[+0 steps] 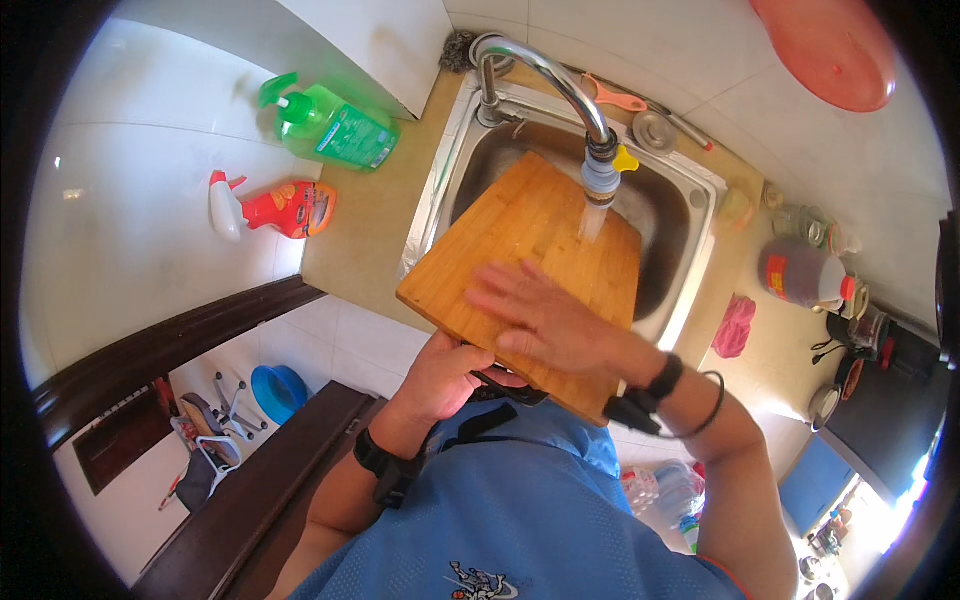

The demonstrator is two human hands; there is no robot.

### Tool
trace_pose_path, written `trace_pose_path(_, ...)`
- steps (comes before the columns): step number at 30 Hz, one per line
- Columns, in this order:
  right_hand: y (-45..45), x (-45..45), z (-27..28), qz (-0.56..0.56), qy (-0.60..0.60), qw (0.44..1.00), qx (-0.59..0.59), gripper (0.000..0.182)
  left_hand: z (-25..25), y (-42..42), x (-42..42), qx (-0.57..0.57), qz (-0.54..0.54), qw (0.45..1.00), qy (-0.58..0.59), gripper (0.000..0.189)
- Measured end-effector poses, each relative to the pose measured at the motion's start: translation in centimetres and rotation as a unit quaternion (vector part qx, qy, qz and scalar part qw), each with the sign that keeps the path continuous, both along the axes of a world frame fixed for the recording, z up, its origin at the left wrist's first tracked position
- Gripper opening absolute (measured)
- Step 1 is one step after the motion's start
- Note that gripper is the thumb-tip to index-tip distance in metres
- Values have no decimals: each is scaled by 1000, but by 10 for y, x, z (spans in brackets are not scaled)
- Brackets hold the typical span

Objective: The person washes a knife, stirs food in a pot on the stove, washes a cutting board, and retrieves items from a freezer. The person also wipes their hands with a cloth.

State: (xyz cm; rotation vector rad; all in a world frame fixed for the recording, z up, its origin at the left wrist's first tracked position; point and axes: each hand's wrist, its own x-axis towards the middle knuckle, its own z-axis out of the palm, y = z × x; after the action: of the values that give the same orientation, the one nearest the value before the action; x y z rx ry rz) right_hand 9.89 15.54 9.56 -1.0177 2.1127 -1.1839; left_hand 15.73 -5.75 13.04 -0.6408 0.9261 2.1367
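Note:
A wooden cutting board (pixel 517 225) lies tilted over a stainless steel sink (pixel 675 247), its near edge close to my body. My left hand (pixel 442 375) grips the board's near edge, around a dark handle that is partly hidden. My right hand (pixel 544 319), blurred, lies flat on or just over the board's face with its fingers apart. Water runs from the curved chrome faucet (pixel 551 64) through a grey nozzle (pixel 600 180) with a yellow lever onto the board's far part. The sink's bottom is mostly hidden beneath the board.
Left of the sink stand a green pump bottle (pixel 341 127) and a red spray bottle (pixel 289 210). Behind it lie an orange peeler (pixel 619 97) and a steel scourer (pixel 456 52). A pink cloth (pixel 733 326) and a jug of dark liquid (pixel 802 274) are on the right counter.

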Motion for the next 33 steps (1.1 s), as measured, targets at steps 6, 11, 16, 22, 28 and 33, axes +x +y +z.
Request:
trace_pose_path(6, 116, -36, -164, -245, -5, 935, 258, 48, 8, 2, 7, 4, -19, 1000, 14, 62)
trace_pose_path(11, 97, -49, -146, -491, -351, 780, -164, 38, 8, 1, 6, -16, -23, 1000, 3, 60)
trace_pose_path(16, 79, -66, -137, -291, -595, 561, -496, 36, 0, -3, 12, -6, -25, 1000, 18, 58)
trace_pose_path(22, 21, 9, -20, -237, -449, 811, -292, 47, 2, 1, 13, -40, -1, 999, -12, 61)
trace_pose_path(28, 42, 15, -64, -100, 26, 994, -24, 56, 7, 0, 9, -40, 6, 999, 7, 62)
trace_pose_path(33, 155, -6, -209, -352, 27, 912, 210, 47, 13, -5, 12, -46, 9, 999, 7, 60)
